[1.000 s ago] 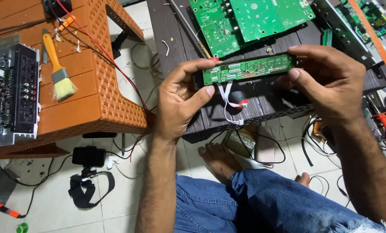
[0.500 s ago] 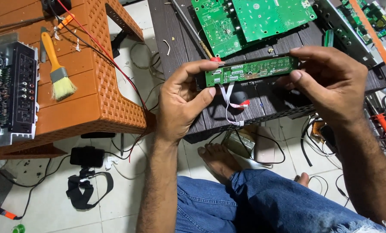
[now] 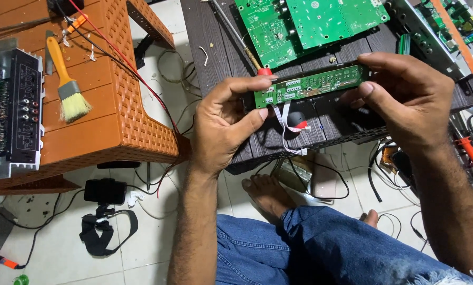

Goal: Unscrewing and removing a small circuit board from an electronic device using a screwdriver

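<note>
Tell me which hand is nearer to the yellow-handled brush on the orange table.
Left. The left hand grips the narrow green circuit board at its end towards the brush; the right hand holds the far end, further off.

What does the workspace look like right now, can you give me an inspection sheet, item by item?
Surface: dark slatted table; orange plastic stool to its left.
Job's things: narrow green board, held level above the table; white ribbon leads hang from its left end.
Clutter: large green boards, screwdriver, brush, amplifier chassis.
Grippers: left hand pinches the board's left end; right hand grips its right end.
Cables: red wire across the stool; black cables on the floor.
Surroundings: tiled floor, strap, bare foot, jeans.
</note>
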